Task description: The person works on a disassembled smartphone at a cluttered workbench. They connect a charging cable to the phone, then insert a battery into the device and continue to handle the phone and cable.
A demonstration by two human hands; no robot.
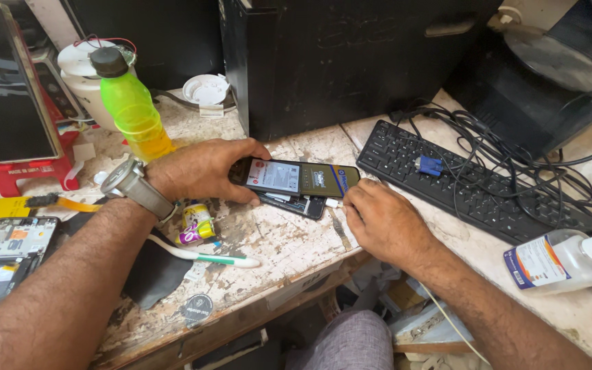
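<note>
Centre of frame: a worn wooden workbench [275,253] bears a black computer tower [337,62] behind and a black keyboard [447,181] at right. Left hand [203,170] grips the opened phone [296,181] (battery exposed), fingers wrapped around its end. Right hand [381,219] pinches a white cable plug [332,203] at the phone's lower edge.

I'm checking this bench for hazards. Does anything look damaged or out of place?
The worktop has badly flaked, worn paint, and a tangle of black cables lies across the keyboard. An opened phone lies at the left, its insides bare.
</note>
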